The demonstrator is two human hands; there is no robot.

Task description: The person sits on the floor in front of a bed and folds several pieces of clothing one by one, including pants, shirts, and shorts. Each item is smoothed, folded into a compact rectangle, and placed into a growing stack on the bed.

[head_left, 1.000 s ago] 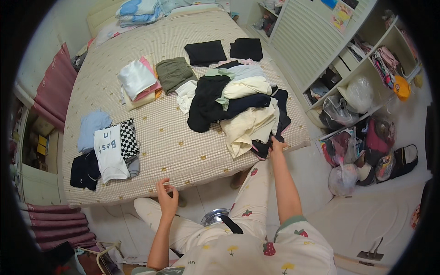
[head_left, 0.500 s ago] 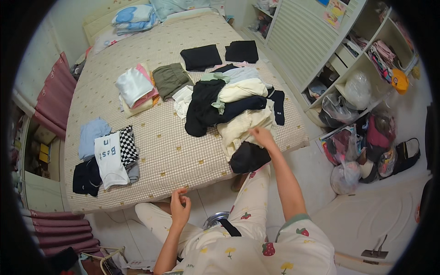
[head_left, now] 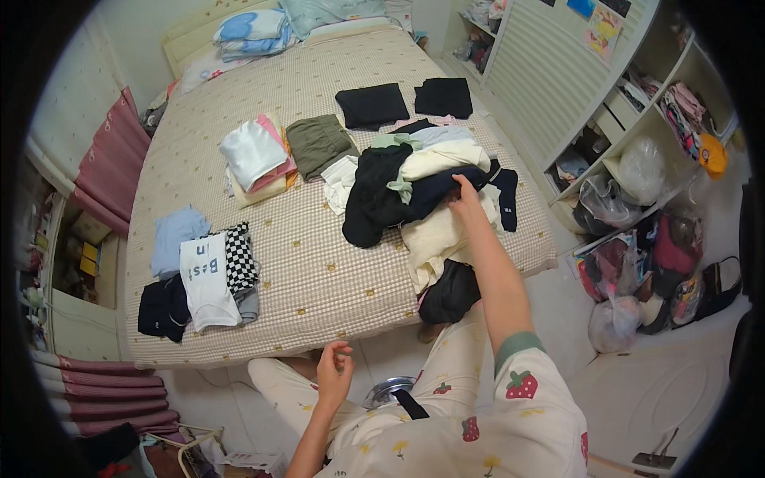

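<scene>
My right hand (head_left: 466,195) reaches into the heap of loose clothes on the bed's near right part. Its fingers are closed on the edge of a dark navy garment (head_left: 434,197). Beside this lie a black garment (head_left: 368,191) and a cream garment (head_left: 446,163). Another cream garment (head_left: 430,239) spreads under my right wrist, and a black piece (head_left: 450,293) hangs at the bed's front edge. My left hand (head_left: 335,373) hovers over my lap, in front of the bed, with loosely curled fingers and nothing in them.
Folded clothes stand in piles: a white top (head_left: 253,157) on pink ones, olive trousers (head_left: 320,146), two black folded pieces (head_left: 371,107) and a printed white shirt (head_left: 209,283) at the left. Shelves (head_left: 613,159) and filled bags (head_left: 617,323) line the right side.
My right hand has moved away from me, from the cream garment near the front to the navy one. My left hand stays over my lap. The whole view has shifted slightly.
</scene>
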